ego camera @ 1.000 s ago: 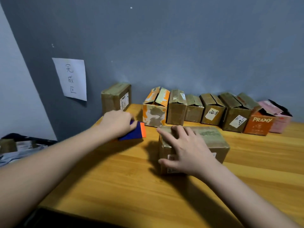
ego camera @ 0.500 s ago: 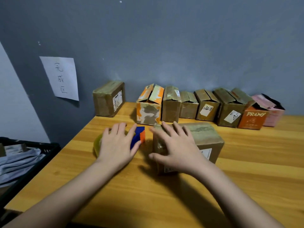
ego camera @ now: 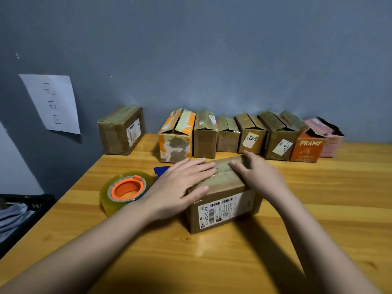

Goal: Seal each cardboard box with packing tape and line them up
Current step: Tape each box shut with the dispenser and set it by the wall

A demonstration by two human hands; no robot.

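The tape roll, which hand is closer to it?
Left. The left hand lies just right of the tape roll, on the box; the right hand rests farther right.

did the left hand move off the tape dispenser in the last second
Yes. The left hand went right, from the tape dispenser lying on the table onto the top of the near box.

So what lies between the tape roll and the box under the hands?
In the head view, the left hand crosses that stretch, over the blue dispenser beside the tape roll; its fingers rest on the box.
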